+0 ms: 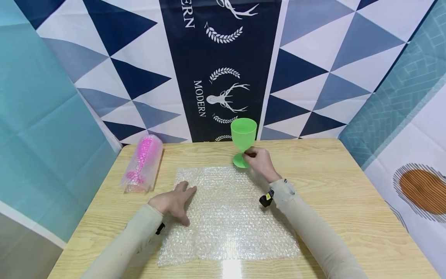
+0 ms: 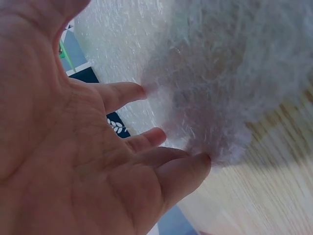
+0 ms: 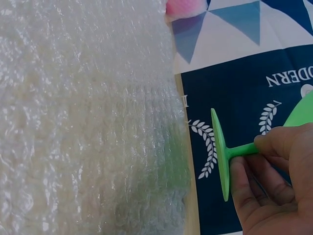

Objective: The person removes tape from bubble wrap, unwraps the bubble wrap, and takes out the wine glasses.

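A green goblet (image 1: 243, 133) stands upright near the far edge of a sheet of bubble wrap (image 1: 233, 217). My right hand (image 1: 259, 161) grips its stem; in the right wrist view, thumb and fingers pinch the stem just above the round green base (image 3: 222, 156). The bubble wrap lies spread out flat on the table. At its left side my left hand (image 1: 174, 203) rests with fingers spread, and in the left wrist view the fingertips (image 2: 134, 90) touch the bubble wrap (image 2: 210, 63) without curling round it.
A pink object wrapped in bubble wrap (image 1: 142, 161) lies at the table's far left. The wooden table (image 1: 334, 186) meets a wall cloth (image 1: 226, 89) with deer and triangle prints. Patterned cloths also hang at both sides.
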{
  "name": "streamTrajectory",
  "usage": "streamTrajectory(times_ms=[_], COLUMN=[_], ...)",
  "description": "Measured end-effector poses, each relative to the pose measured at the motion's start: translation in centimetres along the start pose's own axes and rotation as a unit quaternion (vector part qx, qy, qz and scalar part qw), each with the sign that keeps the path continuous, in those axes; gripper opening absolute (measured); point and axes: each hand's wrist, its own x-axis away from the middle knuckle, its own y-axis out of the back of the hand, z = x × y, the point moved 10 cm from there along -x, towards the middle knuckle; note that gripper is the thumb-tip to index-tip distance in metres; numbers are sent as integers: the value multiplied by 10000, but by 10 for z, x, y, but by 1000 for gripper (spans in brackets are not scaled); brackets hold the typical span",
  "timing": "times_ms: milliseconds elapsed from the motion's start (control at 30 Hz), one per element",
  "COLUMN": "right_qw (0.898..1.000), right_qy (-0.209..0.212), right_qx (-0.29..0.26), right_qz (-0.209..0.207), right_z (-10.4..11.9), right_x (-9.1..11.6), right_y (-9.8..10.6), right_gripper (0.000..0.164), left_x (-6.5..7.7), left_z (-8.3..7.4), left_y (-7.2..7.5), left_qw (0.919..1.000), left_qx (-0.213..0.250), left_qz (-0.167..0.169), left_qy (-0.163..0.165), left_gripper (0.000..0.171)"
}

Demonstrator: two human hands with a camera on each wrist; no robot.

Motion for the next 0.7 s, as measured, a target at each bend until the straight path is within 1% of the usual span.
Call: streamTrajectory(times_ms=[233,433,567,700], right_qw=[10000,10000,9999,9998], right_qy=[16,42,-82,-154], right_qx=[45,70,29,15], right_qz=[10,-4,86,139], right_z=[-1,0,-2,-3], right_x=[-1,-1,0,2], right_y=[-1,-1,-4,-7], right_gripper=[19,19,20,21], left_x=[1,0,-1,-3], left_z=[-3,-3,-2,-1], left_y=[0,-1,-1,0], left_qw=[10000,9998,9997,9999], left_qx=[46,195,243,131], left_qz=[-9,-18,-9,7], left_qy=[46,32,12,18], left_gripper=[125,126,126,126])
